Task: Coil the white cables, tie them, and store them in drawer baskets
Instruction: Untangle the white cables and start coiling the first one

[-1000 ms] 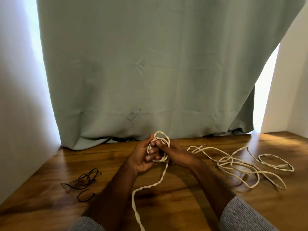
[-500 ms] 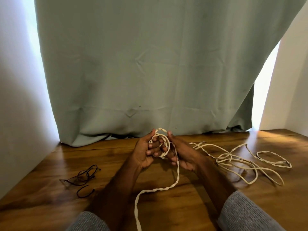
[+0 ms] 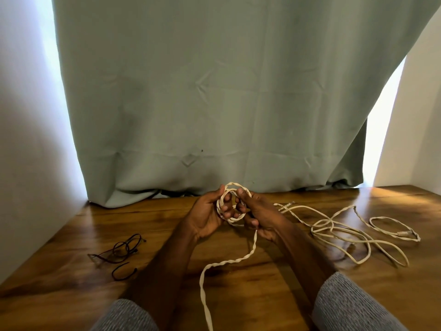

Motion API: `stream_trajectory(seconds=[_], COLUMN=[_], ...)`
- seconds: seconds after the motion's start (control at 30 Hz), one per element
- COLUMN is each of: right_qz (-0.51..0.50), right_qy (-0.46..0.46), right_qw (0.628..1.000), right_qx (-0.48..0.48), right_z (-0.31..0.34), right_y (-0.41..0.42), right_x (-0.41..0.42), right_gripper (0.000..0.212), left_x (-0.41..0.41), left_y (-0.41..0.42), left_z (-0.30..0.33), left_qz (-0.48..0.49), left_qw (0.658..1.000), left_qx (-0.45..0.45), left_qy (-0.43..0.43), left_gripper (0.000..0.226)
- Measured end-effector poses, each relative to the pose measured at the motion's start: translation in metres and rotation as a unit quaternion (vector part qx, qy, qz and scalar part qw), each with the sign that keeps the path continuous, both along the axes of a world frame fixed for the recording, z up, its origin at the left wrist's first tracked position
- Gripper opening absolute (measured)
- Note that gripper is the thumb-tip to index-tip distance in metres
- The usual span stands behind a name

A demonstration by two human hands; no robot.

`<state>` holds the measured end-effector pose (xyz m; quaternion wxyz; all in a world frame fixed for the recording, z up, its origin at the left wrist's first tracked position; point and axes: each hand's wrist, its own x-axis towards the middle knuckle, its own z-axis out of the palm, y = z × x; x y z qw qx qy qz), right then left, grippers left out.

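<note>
A: What lies nearest to us?

B: Our two grey sleeves point(image 3: 346, 304) at the lower edge, and the loose tail point(image 3: 229, 261) of the twisted white cable. It hangs down from under our right hand point(image 3: 260, 217), bends toward us across the wooden table point(image 3: 71, 271), and leaves the view at the bottom, between our forearms.

A: And the hands themselves?

B: They are raised together over the table, palms facing each other. Our left hand point(image 3: 207, 217) has its fingers curled through the small coil point(image 3: 232, 204) of that same cable, thumb up along the coil's left side, so it holds the loops. Our right hand pinches the right side of the coil with thumb and forefinger; its lower fingers curl around the strand just below. Neither hand is spread.

A: What is off to the sides?

B: Left of our left hand, well apart from it, lie a pair of dark-framed glasses point(image 3: 119, 249) and, nearer to us, a short curved dark piece point(image 3: 124, 272); we cannot tell what that is. Right of our right hand a second white cable point(image 3: 346, 235) sprawls in loose, overlapping loops on the table, uncoiled, with one end near our right wrist.

A: And beyond the hands?

B: A pale green curtain point(image 3: 214, 103) hangs down to the table's far edge, with white walls and bright light on both sides of it.
</note>
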<state>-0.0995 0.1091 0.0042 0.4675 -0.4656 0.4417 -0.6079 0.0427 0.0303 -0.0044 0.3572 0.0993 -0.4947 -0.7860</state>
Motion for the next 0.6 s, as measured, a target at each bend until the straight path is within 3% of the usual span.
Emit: stream_trajectory(seconds=[0.2,0.43,0.6], right_qz=[0.114,0.014,-0.015], right_qy=[-0.035,0.036,0.07], right_qw=[0.992,0.998,0.997], right_qx=[0.046,0.051,0.032], right_z=[0.0,-0.002,-0.001], right_y=[-0.001,-0.002,0.001], right_x=[-0.004,-0.005,0.001], right_gripper=[0.064,0.035,0.04], left_x=[-0.003,0.002,0.012], left_y=[-0.004,0.002,-0.002], left_z=[-0.003,-0.002,0.001], left_qz=[-0.001,-0.035,-0.118], left_qw=[1.0,0.999,0.993], left_qx=[0.022,-0.006,-0.016], left_qy=[-0.003,-0.029,-0.023], left_gripper=[0.038,0.043,0.048])
